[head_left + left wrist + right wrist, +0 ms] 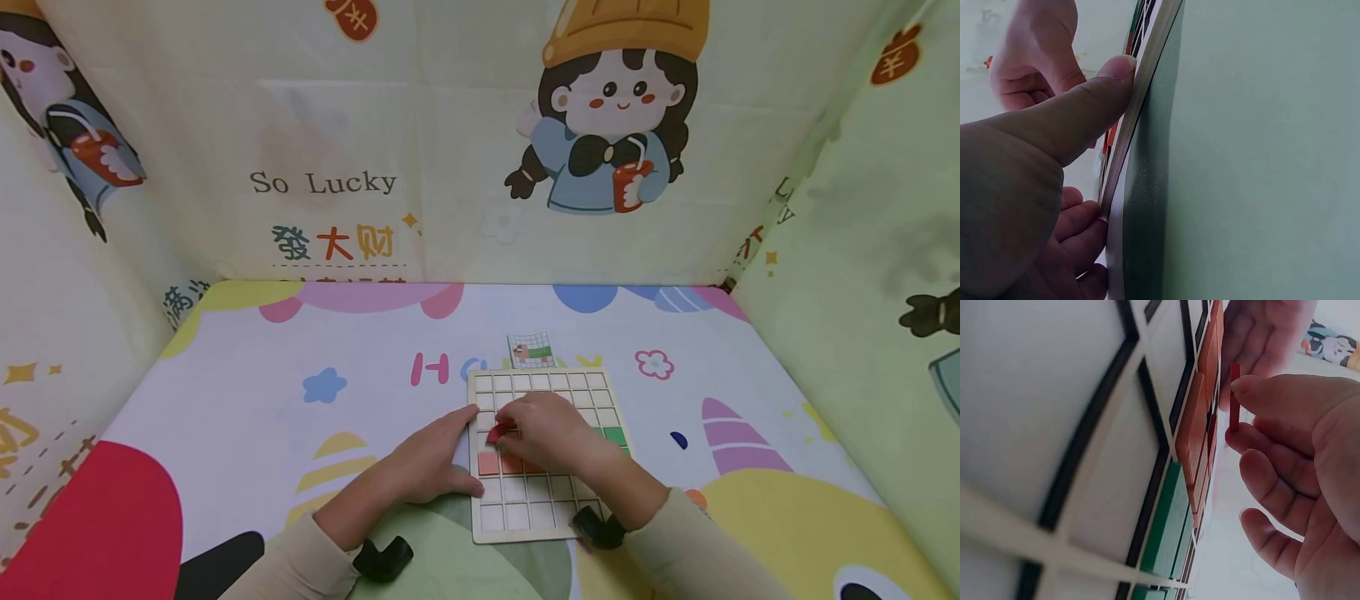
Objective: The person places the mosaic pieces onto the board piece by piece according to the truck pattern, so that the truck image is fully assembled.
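Note:
A pale gridded board (491,533) lies on the table, with orange tiles (489,464) and green tiles (615,436) set in some of its cells. Over the middle left of the grid, my right hand (547,429) pinches a thin red tile (1235,397) between thumb and fingertip. In the right wrist view the red tile stands on edge, apart from the board's surface. My left hand (427,458) rests against the board's left side, thumb and fingers spread. Its thumb (1094,103) presses the board's rim in the left wrist view. The right hand hides several cells.
Just beyond the board lies a small pattern card (531,350) showing a grid with green and orange-red squares. The patterned tablecloth (247,400) covers the table, and printed cloth walls (465,125) stand at the back and both sides.

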{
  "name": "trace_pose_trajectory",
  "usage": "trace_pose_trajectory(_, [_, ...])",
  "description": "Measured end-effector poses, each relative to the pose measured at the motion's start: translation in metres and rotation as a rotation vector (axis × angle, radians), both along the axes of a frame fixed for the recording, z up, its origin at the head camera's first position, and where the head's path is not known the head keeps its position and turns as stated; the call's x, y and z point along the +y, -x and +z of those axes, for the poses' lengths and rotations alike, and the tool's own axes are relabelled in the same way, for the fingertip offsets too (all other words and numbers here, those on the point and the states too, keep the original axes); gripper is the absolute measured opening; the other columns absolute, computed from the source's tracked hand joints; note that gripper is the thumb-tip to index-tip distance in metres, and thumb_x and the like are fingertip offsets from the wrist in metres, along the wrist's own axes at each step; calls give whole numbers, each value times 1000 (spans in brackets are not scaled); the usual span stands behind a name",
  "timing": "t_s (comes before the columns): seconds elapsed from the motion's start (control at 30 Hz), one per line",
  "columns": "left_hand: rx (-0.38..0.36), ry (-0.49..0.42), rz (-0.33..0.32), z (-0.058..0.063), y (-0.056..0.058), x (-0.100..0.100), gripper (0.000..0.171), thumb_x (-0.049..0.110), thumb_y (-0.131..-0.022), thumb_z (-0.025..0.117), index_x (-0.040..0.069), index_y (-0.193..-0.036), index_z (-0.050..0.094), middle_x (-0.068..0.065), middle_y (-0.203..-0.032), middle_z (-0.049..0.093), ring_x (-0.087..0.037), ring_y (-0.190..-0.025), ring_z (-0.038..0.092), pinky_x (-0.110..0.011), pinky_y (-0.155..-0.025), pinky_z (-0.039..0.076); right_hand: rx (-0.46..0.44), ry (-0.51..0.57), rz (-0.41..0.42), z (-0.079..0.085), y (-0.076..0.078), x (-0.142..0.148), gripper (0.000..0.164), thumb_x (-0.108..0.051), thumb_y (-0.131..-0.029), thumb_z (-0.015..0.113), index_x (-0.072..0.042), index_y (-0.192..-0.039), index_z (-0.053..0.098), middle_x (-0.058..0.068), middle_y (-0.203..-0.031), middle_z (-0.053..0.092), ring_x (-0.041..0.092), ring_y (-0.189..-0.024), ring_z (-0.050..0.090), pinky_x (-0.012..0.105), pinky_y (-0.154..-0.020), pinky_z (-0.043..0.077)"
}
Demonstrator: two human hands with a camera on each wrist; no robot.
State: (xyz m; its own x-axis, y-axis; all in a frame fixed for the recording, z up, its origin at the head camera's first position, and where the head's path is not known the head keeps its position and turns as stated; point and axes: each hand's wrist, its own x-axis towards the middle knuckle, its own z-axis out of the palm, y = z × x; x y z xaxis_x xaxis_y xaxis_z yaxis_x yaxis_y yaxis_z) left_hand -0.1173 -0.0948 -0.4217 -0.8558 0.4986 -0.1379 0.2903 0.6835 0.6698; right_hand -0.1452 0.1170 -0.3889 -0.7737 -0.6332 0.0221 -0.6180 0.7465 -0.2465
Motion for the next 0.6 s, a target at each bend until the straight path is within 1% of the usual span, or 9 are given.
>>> trace_pose_trajectory(0.1, [-4, 2, 3, 1, 0, 0, 102, 40, -75, 88, 4, -152, 33, -10, -151, 42, -27, -133, 44, -48, -109, 39, -12, -18, -10, 0, -1, -2, 28, -29, -88, 77, -10, -109, 76, -1, -97, 73, 18, -90, 66, 39, -87, 52])
trace_pose_trajectory(0.17, [-5, 4, 5, 1, 0, 0, 102, 40, -75, 88, 4, -153, 33, -10, -151, 42, -27, -134, 43, -48, -109, 39, -16, -25, -6, 0, -1, -4, 28, -29, -88, 77, -10, -109, 76, -1, -98, 73, 18, -89, 66, 38, -86, 52])
trace_pose_trajectory(0.4, [-6, 7, 4, 1, -1, -1, 102, 41, -75, 88, 4, -153, 33, -11, -152, 42, -28, -135, 43, -49, -109, 38, -22, -34, 15, -2, -1, -9, 26, -27, -88, 77, -10, -108, 76, 0, -97, 74, 18, -87, 67, 36, -83, 54])
trace_pose_trajectory(0.6, [-3, 8, -1, 1, 0, -1, 103, 41, -75, 88, 4, -153, 32, -11, -153, 41, -28, -136, 42, -48, -110, 38, -22, -32, 22, -3, -1, -10, 25, -28, -88, 77, -12, -108, 77, -3, -94, 73, 15, -84, 66, 34, -82, 54])
